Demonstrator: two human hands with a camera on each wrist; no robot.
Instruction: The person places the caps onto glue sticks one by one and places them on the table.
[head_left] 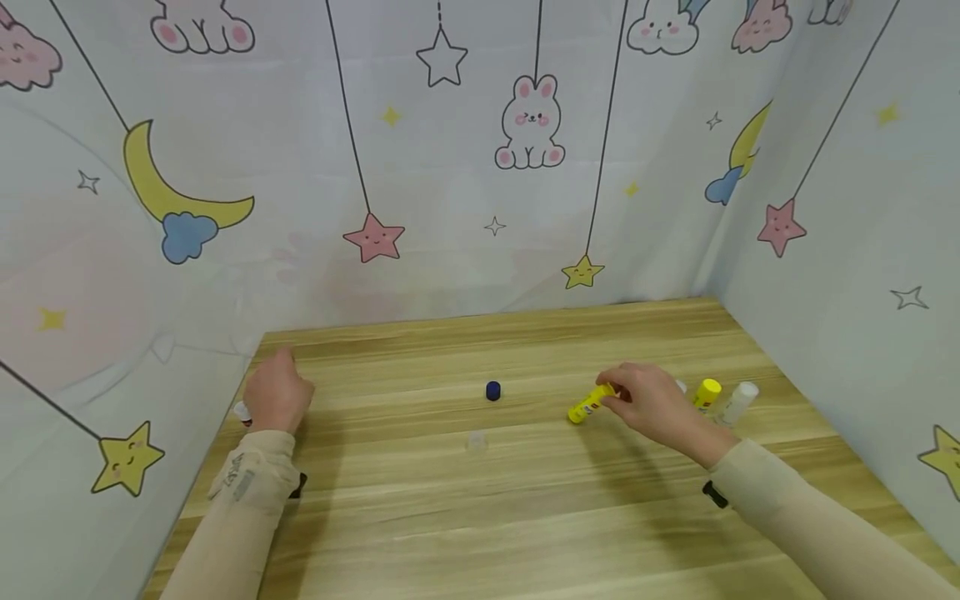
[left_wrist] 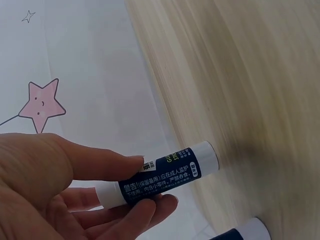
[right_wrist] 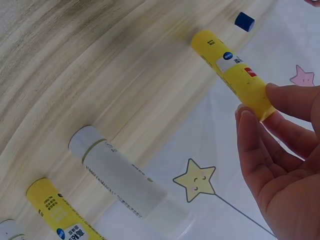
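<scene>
My left hand (head_left: 279,392) is at the table's left edge. Its thumb and fingers grip a navy glue stick with white ends (left_wrist: 160,177), which the hand itself mostly hides in the head view. The white end of a second navy glue stick (left_wrist: 254,231) shows beside it in the left wrist view. On the right, my right hand (head_left: 652,404) pinches a yellow glue stick (right_wrist: 230,70) near one end between thumb and fingertips. That stick tilts, its far end low over the wood. A small dark blue cap (head_left: 492,391) stands between the two hands.
Beyond the right hand stand a white glue stick (right_wrist: 125,175), another yellow one (head_left: 707,393) and a white one with a clear lower part (head_left: 741,402). A small translucent piece (head_left: 477,442) lies mid-table. Patterned curtains (head_left: 450,167) border the wooden table (head_left: 480,533).
</scene>
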